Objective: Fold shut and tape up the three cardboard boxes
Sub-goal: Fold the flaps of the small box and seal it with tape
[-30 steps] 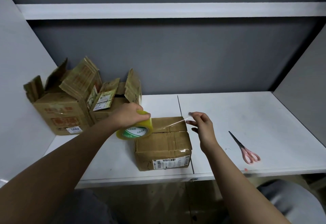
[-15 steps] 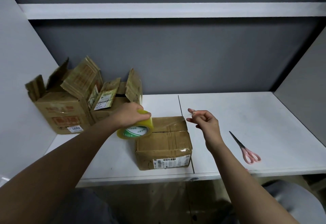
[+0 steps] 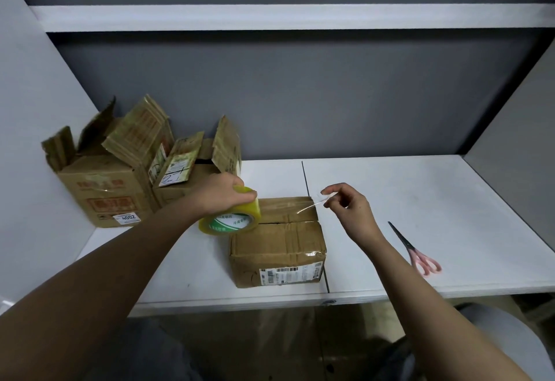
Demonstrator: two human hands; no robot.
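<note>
The left hand (image 3: 220,193) grips a yellowish roll of clear packing tape (image 3: 229,220) while the right hand (image 3: 350,208) pinches its free transparent strip (image 3: 310,207) above the closed brown cardboard box (image 3: 277,245).

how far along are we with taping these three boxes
Done: the front box has its flaps folded shut. In hand: the left hand grips the tape roll while the right hand pinches the tape end across it. Left: two boxes at back left stand open, and the scissors lie untouched.
</note>
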